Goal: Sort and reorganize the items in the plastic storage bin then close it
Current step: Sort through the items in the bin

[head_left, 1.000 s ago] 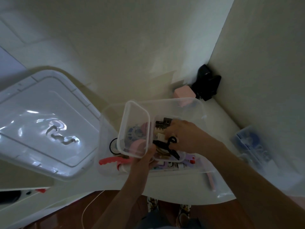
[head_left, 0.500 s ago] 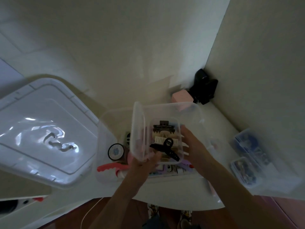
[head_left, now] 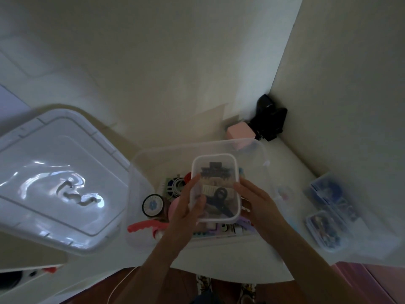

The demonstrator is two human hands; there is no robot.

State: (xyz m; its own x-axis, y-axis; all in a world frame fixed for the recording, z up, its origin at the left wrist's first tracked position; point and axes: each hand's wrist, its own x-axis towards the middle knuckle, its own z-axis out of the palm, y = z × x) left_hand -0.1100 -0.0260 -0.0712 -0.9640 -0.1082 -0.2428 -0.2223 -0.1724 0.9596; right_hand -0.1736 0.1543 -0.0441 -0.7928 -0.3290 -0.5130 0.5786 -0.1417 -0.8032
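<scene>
Both hands hold a small clear lidded box (head_left: pixel 215 189) of hair clips above the open storage bin (head_left: pixel 140 172). The left hand (head_left: pixel 186 207) grips its left edge and the right hand (head_left: pixel 254 205) cups its right side, likely to press its lid shut.

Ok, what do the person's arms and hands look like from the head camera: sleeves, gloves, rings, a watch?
Both forearms are bare all the way to the frame's lower edge, with no sleeve showing. The left hand and right hand wear no gloves. No watch or bracelet shows at either wrist. The picture is too dim and blurred to rule out a ring.
</scene>
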